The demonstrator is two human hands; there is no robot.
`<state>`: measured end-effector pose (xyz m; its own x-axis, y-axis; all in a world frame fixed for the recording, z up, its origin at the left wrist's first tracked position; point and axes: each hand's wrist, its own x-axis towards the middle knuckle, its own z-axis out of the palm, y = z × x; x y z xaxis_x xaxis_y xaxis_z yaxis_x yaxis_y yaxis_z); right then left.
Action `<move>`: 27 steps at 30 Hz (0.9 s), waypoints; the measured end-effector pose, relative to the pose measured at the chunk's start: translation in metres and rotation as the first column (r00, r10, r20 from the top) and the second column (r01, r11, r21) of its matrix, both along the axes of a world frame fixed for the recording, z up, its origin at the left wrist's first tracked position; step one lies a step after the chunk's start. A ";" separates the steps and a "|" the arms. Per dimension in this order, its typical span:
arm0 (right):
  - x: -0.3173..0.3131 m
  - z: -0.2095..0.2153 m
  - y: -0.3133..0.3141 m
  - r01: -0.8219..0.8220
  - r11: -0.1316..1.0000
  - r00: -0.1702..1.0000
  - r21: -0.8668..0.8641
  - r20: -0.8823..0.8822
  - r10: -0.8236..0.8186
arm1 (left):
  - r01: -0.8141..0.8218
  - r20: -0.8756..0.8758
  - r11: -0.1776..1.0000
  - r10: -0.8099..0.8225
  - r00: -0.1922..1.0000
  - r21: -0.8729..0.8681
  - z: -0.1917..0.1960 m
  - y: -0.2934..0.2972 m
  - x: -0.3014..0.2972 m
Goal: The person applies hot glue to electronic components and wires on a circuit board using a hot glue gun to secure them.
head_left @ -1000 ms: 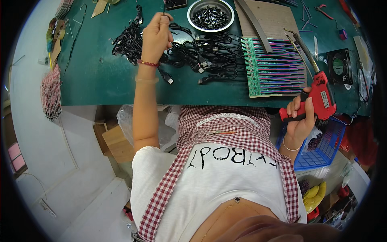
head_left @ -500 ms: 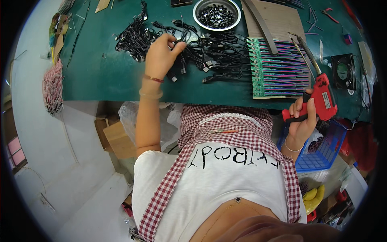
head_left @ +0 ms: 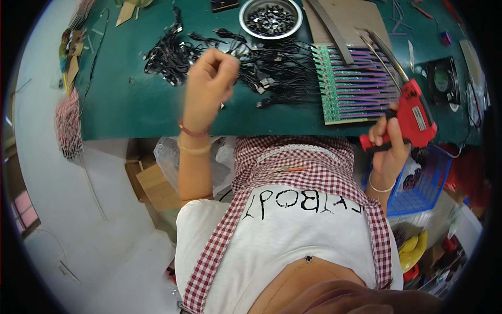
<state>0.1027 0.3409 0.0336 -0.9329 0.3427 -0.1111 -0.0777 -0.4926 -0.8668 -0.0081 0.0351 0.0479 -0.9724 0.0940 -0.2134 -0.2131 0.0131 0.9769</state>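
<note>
The right hand [head_left: 389, 149] is clamped around a red soldering gun [head_left: 417, 118]. The left hand [head_left: 212, 78] curls near black cables [head_left: 282, 65]; whether it grips anything, I cannot tell.

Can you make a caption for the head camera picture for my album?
Right hand grips a red soldering gun near green circuit boards, left hand by black cables.

Black lettering [head_left: 307, 202] on white shirt [head_left: 293, 235]; label [head_left: 419, 119] on soldering gun [head_left: 410, 94] unreadable.
</note>
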 end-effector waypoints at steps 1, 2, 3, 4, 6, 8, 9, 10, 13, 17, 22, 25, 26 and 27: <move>-0.003 0.006 -0.010 -0.009 0.999 0.999 0.034 0.046 0.008 | 0.047 0.040 0.998 -0.049 0.998 0.045 0.001 0.014 0.006; -0.006 0.011 -0.020 -0.024 0.997 0.995 0.067 0.096 0.017 | 0.089 0.080 0.992 -0.096 0.992 0.092 0.001 0.029 0.013; -0.009 0.014 -0.029 -0.047 0.988 0.993 0.150 0.110 0.030 | 0.107 0.073 0.992 -0.111 0.991 0.062 -0.001 0.044 0.021; -0.013 0.017 -0.038 -0.081 0.969 0.990 0.232 0.129 0.052 | 0.117 0.066 0.993 -0.119 0.991 0.033 -0.002 0.057 0.029; -0.021 0.024 -0.050 -0.204 0.917 0.976 0.341 0.143 0.164 | 0.102 -0.058 0.992 -0.107 0.993 -0.081 -0.006 0.080 0.042; -0.022 0.016 -0.055 -0.195 0.896 0.980 0.400 0.125 0.157 | 0.217 -0.185 0.959 -0.250 0.950 -0.181 -0.013 0.091 0.047; -0.022 0.014 -0.054 -0.178 0.882 0.984 0.436 0.102 0.148 | 0.234 -0.162 0.949 -0.270 0.949 -0.210 -0.009 0.096 0.051; -0.022 0.011 -0.055 -0.167 0.867 0.986 0.470 0.079 0.147 | 0.242 -0.161 0.948 -0.277 0.947 -0.206 -0.005 0.099 0.053; -0.019 0.007 -0.047 -0.137 0.800 0.990 0.584 0.049 0.134 | 0.295 -0.157 0.926 -0.336 0.929 -0.237 0.000 0.104 0.055; -0.014 0.015 -0.034 -0.295 0.927 0.946 0.231 0.206 0.250 | 0.371 -0.265 0.890 -0.437 0.859 -0.265 -0.011 0.100 0.049; -0.016 0.009 -0.033 -0.210 0.975 0.969 0.075 0.146 0.197 | 0.396 -0.181 0.916 -0.400 0.898 -0.062 -0.017 0.101 0.051; -0.012 0.007 -0.030 -0.161 0.963 0.980 0.217 0.149 0.131 | 0.351 0.100 0.932 -0.360 0.928 0.093 -0.002 0.105 0.052; -0.011 0.007 -0.029 -0.202 0.929 0.973 0.309 0.169 0.155 | 0.354 0.103 0.931 -0.363 0.926 0.094 -0.003 0.106 0.052; -0.012 0.004 -0.033 -0.204 0.925 0.979 0.321 0.080 0.188 | 0.360 0.110 0.924 -0.375 0.921 0.130 -0.004 0.107 0.052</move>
